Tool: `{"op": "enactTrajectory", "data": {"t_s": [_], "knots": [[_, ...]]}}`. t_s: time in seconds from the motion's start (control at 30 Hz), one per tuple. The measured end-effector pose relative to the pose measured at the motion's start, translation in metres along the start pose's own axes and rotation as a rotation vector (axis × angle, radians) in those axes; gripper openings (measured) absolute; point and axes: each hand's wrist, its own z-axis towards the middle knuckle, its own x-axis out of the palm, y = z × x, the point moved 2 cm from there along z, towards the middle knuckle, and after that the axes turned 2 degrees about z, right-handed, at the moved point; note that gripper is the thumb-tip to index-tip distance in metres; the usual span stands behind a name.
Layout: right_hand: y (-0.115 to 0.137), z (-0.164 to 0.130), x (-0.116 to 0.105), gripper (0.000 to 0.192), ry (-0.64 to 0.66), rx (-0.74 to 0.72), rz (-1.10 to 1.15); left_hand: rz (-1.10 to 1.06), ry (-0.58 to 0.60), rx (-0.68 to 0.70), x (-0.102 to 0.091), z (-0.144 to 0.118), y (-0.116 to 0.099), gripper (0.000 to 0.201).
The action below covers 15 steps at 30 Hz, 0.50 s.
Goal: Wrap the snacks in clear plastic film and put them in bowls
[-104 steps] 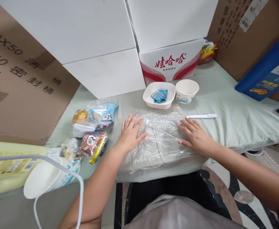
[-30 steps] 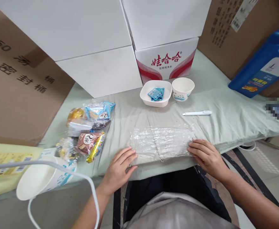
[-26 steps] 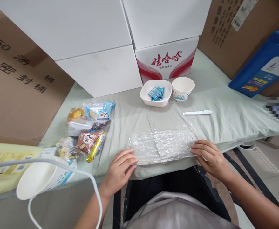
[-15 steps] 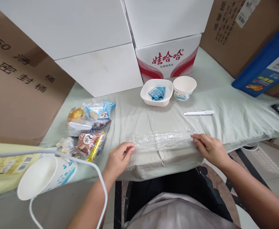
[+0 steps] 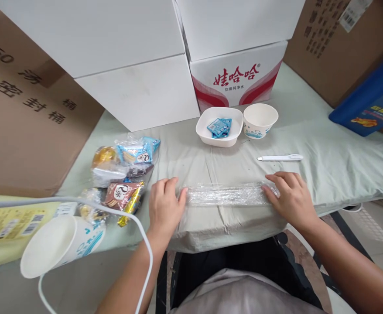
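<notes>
Step in hand: folding a sheet of clear plastic wrap (image 5: 228, 194) into a narrow strip, by the look of it; both hands press its ends flat.
Left hand (image 5: 164, 209): palm down, fingers loosely spread, fingertips touching the strip's left end; it pins rather than grips.
Right hand (image 5: 289, 198): palm down over the strip's right end, fingers laid flat on it, nothing closed in the hand.
Where the wrap lies: near the front edge of the table (image 5: 322, 152), lengthwise between the two hands.
Next move, as a judgement: another fold would call for light pinches at both ends together (thin film clings and bunches).
Materials: the wrap is thin, crinkled and shiny; the table cover is soft pale green cloth, creased.
Nearby: a slim white pen (image 5: 279, 158) just beyond the right hand; a square white dish (image 5: 204, 131) holding blue packets (image 5: 220, 127); a round paper bowl (image 5: 260, 121); a heap of glossy snack packs (image 5: 123, 174) beside the left hand.
</notes>
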Motion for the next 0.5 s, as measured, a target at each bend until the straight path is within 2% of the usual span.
{"op": "enactTrajectory", "data": {"t_s": [0.07, 0.1, 0.17, 0.23, 0.3, 0.37, 0.43, 0.5], "knots": [[0.013, 0.002, -0.003, 0.029, -0.007, -0.119, 0.045, -0.024, -0.111, 0.088, -0.008, -0.005, -0.018, 0.028], [0.022, 0.003, 0.0, 0.034, 0.03, -0.194, 0.067, -0.062, -0.098, 0.156, -0.007, -0.008, -0.029, 0.029], [0.039, 0.001, 0.011, 0.054, 0.145, -0.341, 0.097, -0.125, 0.075, 0.337, 0.002, -0.017, -0.051, 0.038], [0.049, -0.003, 0.026, 0.076, 0.251, -0.4, 0.087, -0.088, 0.26, 0.421, 0.017, -0.026, -0.061, 0.059], [0.048, -0.01, 0.036, 0.088, 0.313, -0.373, 0.054, -0.014, 0.358, 0.395, 0.031, -0.03, -0.056, 0.073], [0.039, -0.02, 0.036, 0.09, 0.344, -0.32, 0.021, 0.052, 0.396, 0.32, 0.039, -0.031, -0.039, 0.076], [0.025, -0.032, 0.027, 0.087, 0.34, -0.265, 0.001, 0.091, 0.397, 0.252, 0.039, -0.03, -0.021, 0.075], [0.012, -0.046, 0.015, 0.073, 0.302, -0.198, -0.006, 0.111, 0.364, 0.198, 0.033, -0.032, -0.013, 0.072]]}}
